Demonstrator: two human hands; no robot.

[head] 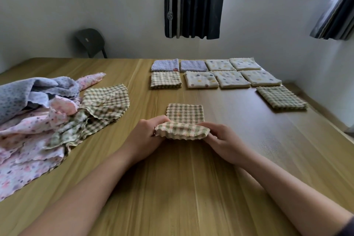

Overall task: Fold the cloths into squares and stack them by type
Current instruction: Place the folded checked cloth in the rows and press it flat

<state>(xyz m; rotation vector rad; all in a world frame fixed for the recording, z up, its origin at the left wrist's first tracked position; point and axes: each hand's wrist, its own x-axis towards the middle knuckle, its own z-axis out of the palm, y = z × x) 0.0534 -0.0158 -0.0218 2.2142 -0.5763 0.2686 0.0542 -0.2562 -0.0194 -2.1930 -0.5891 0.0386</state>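
Note:
A green checked cloth [184,115] lies partly folded in the middle of the wooden table [172,188]. Its near edge is lifted off the table. My left hand [146,136] pinches the left end of that edge and my right hand [224,142] pinches the right end. At the left lies a heap of unfolded cloths [38,120]: blue spotted, pink spotted and green checked. Further back are folded squares: two purple ones [193,65], several cream dotted ones [231,78], a checked one [165,80] and another checked one [281,97] at the right.
A dark chair [91,41] stands behind the table's far left side. The table's right edge runs close to the wall under a window with dark curtains [193,4]. Bare wood lies in front of my arms.

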